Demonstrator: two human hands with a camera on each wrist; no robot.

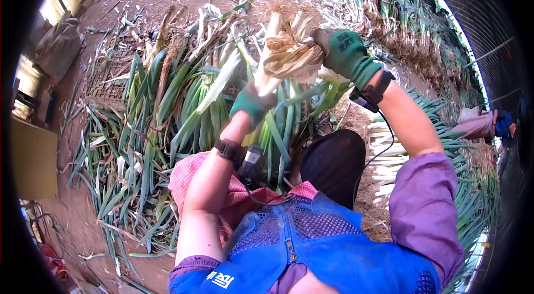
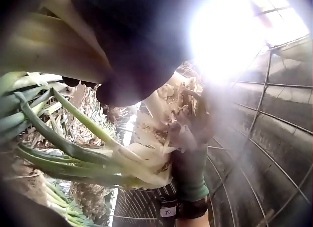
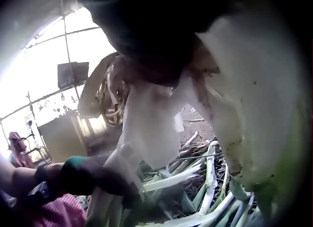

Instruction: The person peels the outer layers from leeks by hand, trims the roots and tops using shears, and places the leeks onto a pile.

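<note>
Both hands wear green gloves. The left hand (image 1: 255, 106) grips the pale stalks of a bunch of leeks (image 1: 269, 80), their green leaves hanging below toward the lap. Up at the rooty end, the right hand (image 1: 342, 52) pinches dry, papery outer leaves (image 1: 292, 59) that fold around the stalks. In the left wrist view the right hand (image 2: 188, 171) holds peeled, whitish layers (image 2: 146, 153), while the near hand is a dark shape. The right wrist view shows the left hand (image 3: 102, 175) round the white stalks (image 3: 151, 124).
A heap of untrimmed leeks (image 1: 144, 110) lies left and ahead. Cleaned white leeks (image 1: 386, 152) are laid in a row on the right, with more bundles (image 1: 400, 21) behind. Another person (image 1: 481, 125) is at the far right. A board (image 1: 34, 157) stands at the left edge.
</note>
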